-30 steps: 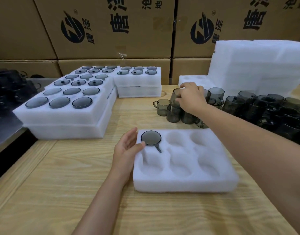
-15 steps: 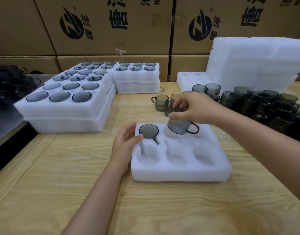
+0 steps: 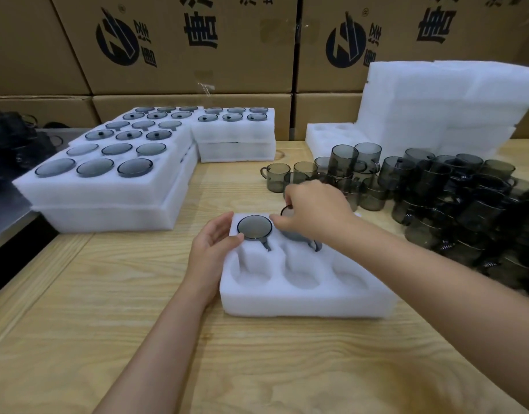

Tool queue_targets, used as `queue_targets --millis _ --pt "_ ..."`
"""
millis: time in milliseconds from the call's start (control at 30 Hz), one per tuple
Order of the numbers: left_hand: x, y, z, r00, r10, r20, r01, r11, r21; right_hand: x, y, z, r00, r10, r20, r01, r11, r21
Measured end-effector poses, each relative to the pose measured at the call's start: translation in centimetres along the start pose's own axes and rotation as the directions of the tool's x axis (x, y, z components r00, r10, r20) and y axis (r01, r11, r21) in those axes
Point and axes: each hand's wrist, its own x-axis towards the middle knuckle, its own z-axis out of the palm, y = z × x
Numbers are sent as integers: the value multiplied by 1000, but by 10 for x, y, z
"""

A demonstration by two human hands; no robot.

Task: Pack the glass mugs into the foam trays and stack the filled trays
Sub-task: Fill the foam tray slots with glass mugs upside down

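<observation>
A white foam tray [image 3: 305,300] with six pockets lies on the wooden table in front of me. One smoky glass mug [image 3: 254,228] sits upside down in its far left pocket. My left hand [image 3: 212,243] rests against the tray's far left corner, thumb touching that mug. My right hand [image 3: 314,209] grips a second glass mug [image 3: 302,236] from above, low in the far middle pocket; its handle points toward me. The hand hides most of this mug. Both near pockets on the left and the right ones hold nothing.
Loose glass mugs [image 3: 436,186] crowd the table at the right. Filled foam trays [image 3: 108,180] are stacked at the left, another pair [image 3: 236,135] behind. A pile of empty foam trays [image 3: 442,109] stands at the back right. Cardboard boxes [image 3: 179,43] form a wall behind.
My right hand took a mug from the loose group, carried it over the tray and lowered it into the far middle pocket. My left hand stayed at the tray's corner.
</observation>
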Motion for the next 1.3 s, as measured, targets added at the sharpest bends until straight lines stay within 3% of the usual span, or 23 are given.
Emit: queue_targets --millis 133,267,333,467,700,800,867,933,967,1033,1133,1300 --pt "1 -1 1 1000 4 0 -4 1000 -9 -9 3 23 1000 -16 -25 16 1000 7" --pt "1 -2 1 1000 15 6 -15 1000 -3 -7 16 31 960 -101 261 19 954 298" --pt "1 -3 1 1000 20 7 -20 1000 -3 -4 20 33 926 -126 356 36 968 250" --pt "2 -2 2 1000 13 -5 -13 1000 -5 -1 14 39 908 -100 406 79 994 69" --pt "12 2 6 1000 -10 1 10 999 44 2 15 39 888 -83 452 42 994 100" --pt "13 1 4 999 11 54 -13 999 39 0 15 40 900 -103 423 34 985 167" --pt "13 0 2 999 8 49 -9 1000 22 -1 18 36 936 -114 332 -9 938 346" --pt "13 -1 2 999 19 27 -20 999 47 4 24 26 996 -29 89 -31 794 608" --pt "13 -1 3 999 27 18 -28 998 51 10 31 21 996 61 -71 -6 796 605" --pt "13 -1 4 999 39 13 -40 998 48 29 55 14 938 221 -268 -114 925 364" --pt "15 -2 2 999 33 11 -33 998 52 54 92 9 914 349 -206 -358 934 -7" --pt "17 -5 0 999 39 19 -39 998 43 75 119 16 924 350 -152 -379 884 -275"
